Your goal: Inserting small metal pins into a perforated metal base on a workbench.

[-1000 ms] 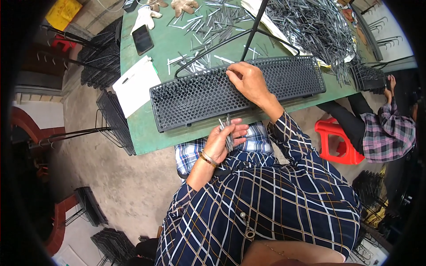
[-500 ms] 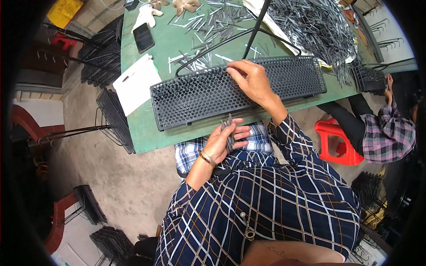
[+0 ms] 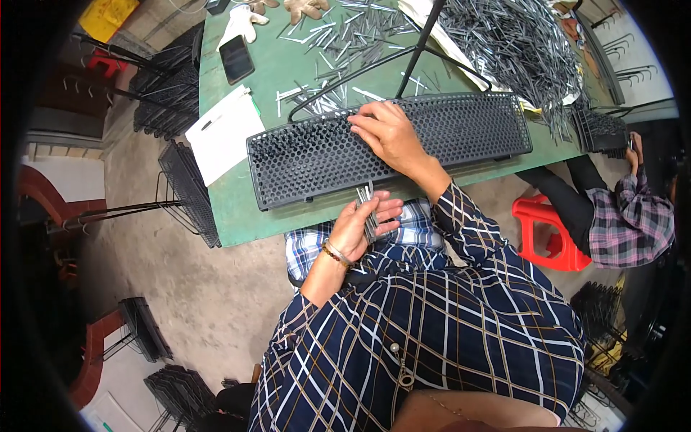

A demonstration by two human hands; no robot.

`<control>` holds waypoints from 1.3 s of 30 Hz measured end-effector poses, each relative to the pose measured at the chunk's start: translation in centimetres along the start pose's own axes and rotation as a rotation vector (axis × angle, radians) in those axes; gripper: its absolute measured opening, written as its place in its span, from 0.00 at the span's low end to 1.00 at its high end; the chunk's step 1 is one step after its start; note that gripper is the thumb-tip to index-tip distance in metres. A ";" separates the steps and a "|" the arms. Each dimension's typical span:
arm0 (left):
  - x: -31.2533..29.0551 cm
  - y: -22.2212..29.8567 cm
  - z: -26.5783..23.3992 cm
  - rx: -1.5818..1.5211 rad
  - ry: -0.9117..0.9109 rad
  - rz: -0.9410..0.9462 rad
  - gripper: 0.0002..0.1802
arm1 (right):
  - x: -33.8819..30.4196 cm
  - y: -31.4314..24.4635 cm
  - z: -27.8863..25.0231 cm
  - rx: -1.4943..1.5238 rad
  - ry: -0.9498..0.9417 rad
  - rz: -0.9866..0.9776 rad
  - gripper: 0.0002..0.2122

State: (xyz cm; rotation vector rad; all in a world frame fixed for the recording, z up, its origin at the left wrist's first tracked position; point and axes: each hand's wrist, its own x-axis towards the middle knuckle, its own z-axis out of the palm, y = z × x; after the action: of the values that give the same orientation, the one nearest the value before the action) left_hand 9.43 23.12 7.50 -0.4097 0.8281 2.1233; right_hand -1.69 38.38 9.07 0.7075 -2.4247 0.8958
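My left hand (image 3: 350,234) is closed around a small bunch of thin grey metal pins (image 3: 366,193), their ends sticking up past the thumb. It is held palm up just in front of the table edge. A long black perforated rack (image 3: 317,171) lies across the table, full of round holes. Dark pins stand in several holes toward its far left. Over the rack's middle is my right hand (image 3: 396,142), its thumb and fingertips pinched together close to the holes. Whatever sits between those fingertips is too small to make out.
Loose pins (image 3: 360,32) are scattered across the green table (image 3: 270,61); a big heap (image 3: 511,54) fills a sack at far right. A phone (image 3: 237,59), gloves (image 3: 243,25) and paper (image 3: 229,137) lie left. Rightward, a co-worker (image 3: 628,219) sits by a red stool (image 3: 541,223).
My right hand has shifted a little left along the rack, with its fingers lower and closer to the holes. The left hand still holds its bunch, nearly in place.
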 end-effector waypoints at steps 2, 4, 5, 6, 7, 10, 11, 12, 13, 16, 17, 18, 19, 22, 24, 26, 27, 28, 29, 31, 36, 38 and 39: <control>-0.2 0.2 0.2 0.010 -0.015 0.001 0.17 | 0.1 -0.4 -0.3 -0.036 -0.034 -0.017 0.10; -0.4 0.5 0.7 0.003 -0.026 0.008 0.17 | 0.2 -0.7 -0.8 -0.039 -0.001 -0.042 0.09; -0.5 0.8 1.1 -0.002 -0.037 0.016 0.17 | 0.0 -0.9 -1.2 -0.040 -0.003 -0.039 0.09; -0.7 1.1 1.6 -0.006 -0.042 0.017 0.18 | -0.4 -1.2 -1.6 0.096 0.011 0.055 0.08; -0.9 1.3 1.5 -0.009 -0.036 0.020 0.18 | -0.6 -1.5 -1.8 0.238 0.024 0.144 0.08; -0.9 1.5 1.3 -0.028 -0.073 0.089 0.18 | -2.1 -2.6 -3.0 0.553 -0.348 0.356 0.12; -0.8 1.6 1.3 -0.025 -0.082 0.086 0.18 | -2.4 -3.0 -3.6 0.615 -0.438 0.405 0.12; -0.7 1.6 1.4 -0.020 -0.095 0.091 0.18 | -3.1 -2.6 -3.2 0.696 -0.444 0.393 0.13; -0.7 1.6 1.4 -0.017 -0.099 0.099 0.19 | -3.2 -2.7 -3.4 0.698 -0.443 0.392 0.13; -0.6 1.2 1.5 -0.009 -0.069 0.084 0.20 | -3.2 -2.7 -3.9 0.976 -0.513 0.755 0.08; -0.6 1.2 1.4 -0.021 -0.050 0.071 0.20 | -2.9 -2.5 -3.9 0.977 -0.513 0.753 0.08; -0.4 1.0 1.1 -0.026 -0.044 0.062 0.21 | -2.5 -2.2 -4.0 0.909 -0.366 0.736 0.08; -0.3 1.0 1.0 -0.025 -0.047 0.059 0.21 | -2.1 -2.0 -4.2 0.834 -0.217 0.719 0.08; -0.2 0.9 1.1 -0.007 -0.068 0.046 0.20 | -1.1 -1.0 -3.8 0.638 0.028 0.668 0.09; -0.3 0.9 1.1 -0.009 -0.067 0.020 0.20 | -0.3 -0.7 -3.1 0.586 0.076 0.670 0.09; -0.5 1.0 1.4 -0.019 -0.053 0.004 0.20 | 0.0 -0.3 -2.5 0.488 0.136 0.587 0.09; -0.7 1.1 1.5 -0.031 -0.038 -0.012 0.21 | 0.0 -0.1 -2.4 0.488 0.138 0.585 0.09; -0.7 1.0 1.4 -0.031 -0.037 -0.010 0.21 | 0.0 0.0 -2.2 0.395 0.121 0.537 0.08; -0.7 0.9 1.3 -0.042 -0.023 -0.008 0.22 | -0.1 0.1 -2.0 0.302 0.103 0.489 0.08; -0.9 0.9 1.1 -0.054 -0.001 0.003 0.23 | -0.1 -0.1 -1.9 0.291 0.110 0.433 0.07; -0.9 0.6 1.0 -0.013 -0.047 0.017 0.29 | 0.1 -0.2 -2.1 0.253 0.087 0.318 0.07; -1.0 0.7 1.2 -0.018 -0.059 0.002 0.28 | 0.0 0.1 -2.1 0.264 0.077 0.271 0.07; -1.1 0.7 1.2 -0.019 -0.060 0.002 0.28 | 0.0 0.2 -2.0 0.273 0.067 0.226 0.07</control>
State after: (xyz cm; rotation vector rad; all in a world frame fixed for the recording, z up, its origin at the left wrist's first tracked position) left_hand 9.52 23.01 9.26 -0.3533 0.7754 2.1361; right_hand -1.33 39.94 10.36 0.4909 -2.3800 1.3375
